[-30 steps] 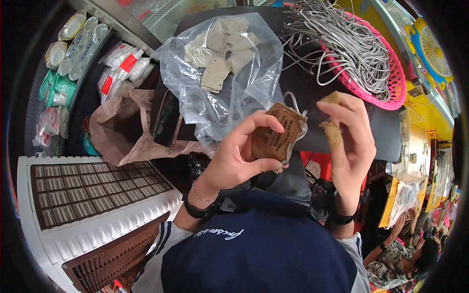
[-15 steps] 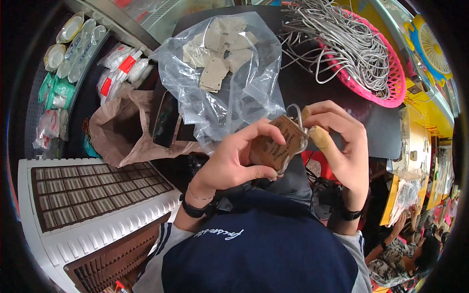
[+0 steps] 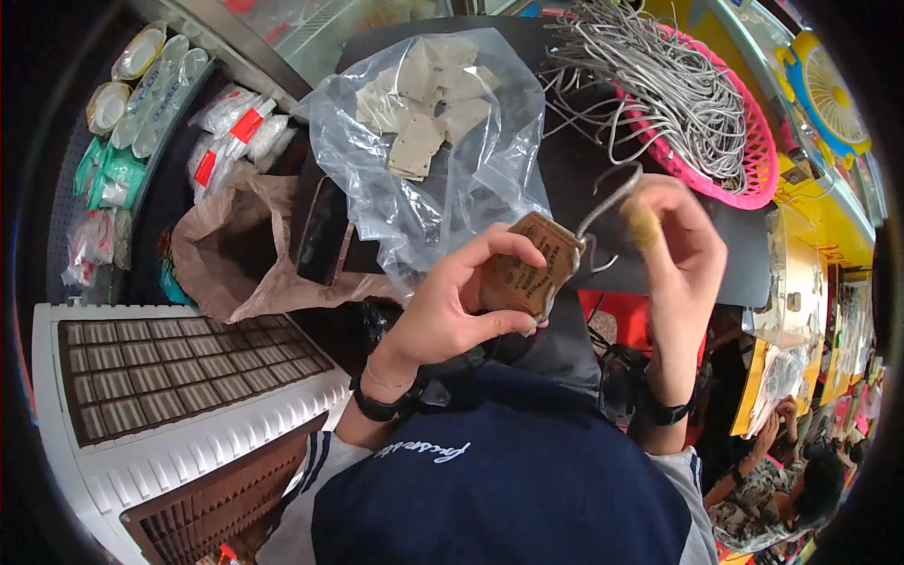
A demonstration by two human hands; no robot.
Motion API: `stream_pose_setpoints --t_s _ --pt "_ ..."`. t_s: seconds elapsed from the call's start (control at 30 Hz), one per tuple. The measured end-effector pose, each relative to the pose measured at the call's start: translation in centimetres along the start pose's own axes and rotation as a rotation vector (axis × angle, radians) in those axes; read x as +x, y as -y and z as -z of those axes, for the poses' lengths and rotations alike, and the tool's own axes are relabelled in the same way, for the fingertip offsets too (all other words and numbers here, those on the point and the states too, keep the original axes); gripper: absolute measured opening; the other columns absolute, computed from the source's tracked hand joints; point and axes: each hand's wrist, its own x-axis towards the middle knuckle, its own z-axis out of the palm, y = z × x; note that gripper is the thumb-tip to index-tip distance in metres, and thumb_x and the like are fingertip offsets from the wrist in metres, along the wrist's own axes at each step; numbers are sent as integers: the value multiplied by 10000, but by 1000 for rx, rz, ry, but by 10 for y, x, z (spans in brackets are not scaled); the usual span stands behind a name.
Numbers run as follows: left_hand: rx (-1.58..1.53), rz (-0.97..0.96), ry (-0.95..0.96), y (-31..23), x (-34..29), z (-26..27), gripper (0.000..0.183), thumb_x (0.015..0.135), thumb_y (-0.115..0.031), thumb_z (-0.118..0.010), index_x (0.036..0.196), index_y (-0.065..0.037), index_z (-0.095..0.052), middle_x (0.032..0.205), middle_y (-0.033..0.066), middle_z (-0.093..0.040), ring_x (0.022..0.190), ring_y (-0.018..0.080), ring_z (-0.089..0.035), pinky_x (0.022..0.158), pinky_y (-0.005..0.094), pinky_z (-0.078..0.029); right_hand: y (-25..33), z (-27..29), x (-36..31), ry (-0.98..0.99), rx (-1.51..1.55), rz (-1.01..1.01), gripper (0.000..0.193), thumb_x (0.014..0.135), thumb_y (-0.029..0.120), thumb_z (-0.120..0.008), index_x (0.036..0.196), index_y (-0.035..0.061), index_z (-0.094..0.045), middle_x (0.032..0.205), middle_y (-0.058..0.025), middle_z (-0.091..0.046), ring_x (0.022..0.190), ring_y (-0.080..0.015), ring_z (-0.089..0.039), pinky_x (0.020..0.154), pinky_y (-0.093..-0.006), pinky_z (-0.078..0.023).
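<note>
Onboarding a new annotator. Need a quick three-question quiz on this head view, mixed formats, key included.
1. Multiple choice: what does the left hand hold?
A) black rectangular phone
B) brown printed card-like block
C) round yellow-and-blue fan

2. True or false: the clear plastic bag lies left of the pink openwork plastic basket with its heap of thin grey cords.

3. Fill in: the loose grey cord beside the held item reaches up toward the ____ hand.

Key:
1. B, gripped between thumb and fingers.
2. True.
3. Right, as in right hand.
</note>
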Motion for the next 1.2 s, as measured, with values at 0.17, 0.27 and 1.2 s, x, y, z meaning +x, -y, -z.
stream_pose_setpoints --t_s 0.17,0.27,1.2 --pt "521 -176 -192 -5 -10 -5 432 701 83 -701 1083 -63 -560 1114 90 -529 1040 221 -570 886 301 -462 15 3 -10 182 -185 -19 142 885 62 -581 810 -41 -643 852 -94 -624 805 -136 -573 738 -243 -428" --pt "585 -260 -149 -8 -14 -10 420 709 68 -695 1083 -71 -562 1102 105 -539 1029 260 -568 873 316 -459 15 -9 -19 189 -155 -117 116 860 40 -612 875 -62 -665 894 -106 -644 801 -147 -589 718 -251 -448" --pt "867 -394 -118 20 -59 -24 245 768 36 -684 977 -17 -567 1060 106 -636 883 159 -645 759 279 -513 -18 -40 -93 11 286 -124 196 951 131 -533 987 -44 -613 1006 -60 -606 957 -112 -546 862 -238 -410"
